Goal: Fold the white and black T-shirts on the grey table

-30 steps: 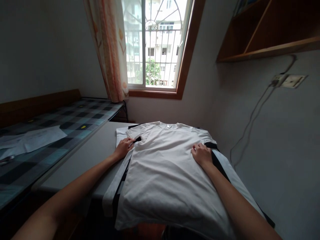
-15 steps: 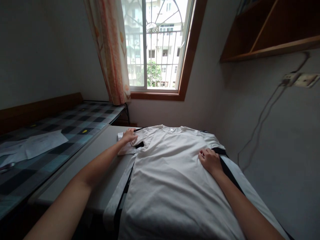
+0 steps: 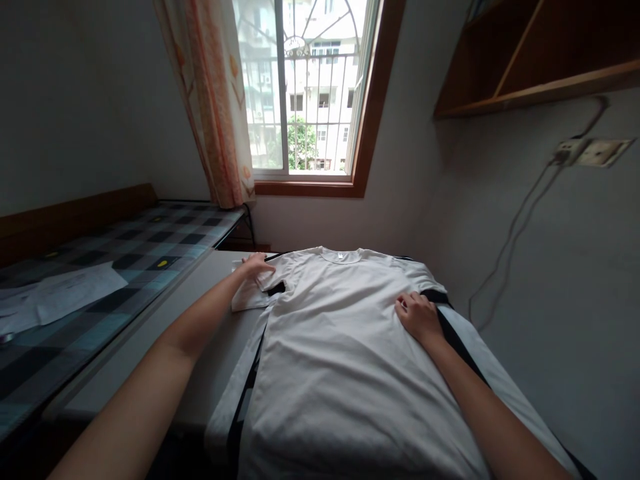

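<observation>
A white short-sleeved T-shirt (image 3: 340, 333) lies spread out with its collar toward the window, on top of a black-and-white cloth or garment (image 3: 465, 350) that shows along both sides. My left hand (image 3: 257, 263) rests on the sleeve at the left, fingers apart and thumb toward the shirt's body. Close by, a black patch shows under that sleeve. On the right side of the shirt's chest, below the other sleeve, my right hand (image 3: 419, 315) lies palm down with its fingers loosely bent on the fabric.
Under the garments is a pale table (image 3: 195, 293). To its left stands a bed with a checked cover (image 3: 185, 220) and loose papers (image 3: 75, 293). A window (image 3: 315, 100) with a curtain (image 3: 215, 100) is ahead. Wall shelf (image 3: 540, 53), socket (image 3: 595, 152) and hanging cord are at right.
The whole view has shifted slightly, so the room sits a little further left and up. My left hand seems slightly flatter over the sleeve; my right hand stays on the shirt.
</observation>
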A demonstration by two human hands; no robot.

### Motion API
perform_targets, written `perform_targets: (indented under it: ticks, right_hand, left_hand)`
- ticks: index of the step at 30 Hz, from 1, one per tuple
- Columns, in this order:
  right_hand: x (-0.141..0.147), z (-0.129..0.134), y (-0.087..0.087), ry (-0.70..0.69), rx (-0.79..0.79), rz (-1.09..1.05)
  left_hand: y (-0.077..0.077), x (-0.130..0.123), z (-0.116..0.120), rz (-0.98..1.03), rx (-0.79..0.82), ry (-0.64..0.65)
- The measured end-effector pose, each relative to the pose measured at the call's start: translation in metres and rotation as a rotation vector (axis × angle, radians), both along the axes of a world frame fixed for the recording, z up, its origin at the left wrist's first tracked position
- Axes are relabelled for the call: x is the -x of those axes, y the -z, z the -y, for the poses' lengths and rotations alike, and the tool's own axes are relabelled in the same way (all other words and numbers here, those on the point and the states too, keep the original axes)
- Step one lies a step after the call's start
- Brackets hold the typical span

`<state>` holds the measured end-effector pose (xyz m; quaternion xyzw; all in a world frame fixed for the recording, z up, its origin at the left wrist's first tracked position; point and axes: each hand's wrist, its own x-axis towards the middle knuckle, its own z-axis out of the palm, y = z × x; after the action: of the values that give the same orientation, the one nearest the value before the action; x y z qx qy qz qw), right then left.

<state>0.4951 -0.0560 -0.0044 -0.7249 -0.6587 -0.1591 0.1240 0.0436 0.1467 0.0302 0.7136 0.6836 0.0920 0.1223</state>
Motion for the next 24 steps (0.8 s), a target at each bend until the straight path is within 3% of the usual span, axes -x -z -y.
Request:
perform_targets:
  ticks: [13,18,24]
  right_hand:
    - [-0.002,-0.001,0.002,0.002,0.006,0.017]
    - [-0.002,-0.006,-0.001,-0.036,0.051,0.016]
    - [0.005,-0.020,-0.005,-0.056,0.112,0.000]
  left_hand:
    - [0.002,-0.022,0.036,-0.159,-0.218,0.017]
    - [-0.003,-0.022,0.031,-0.195,-0.332,0.012]
    - [-0.010,-0.020,0.014,-0.243,-0.329,-0.014]
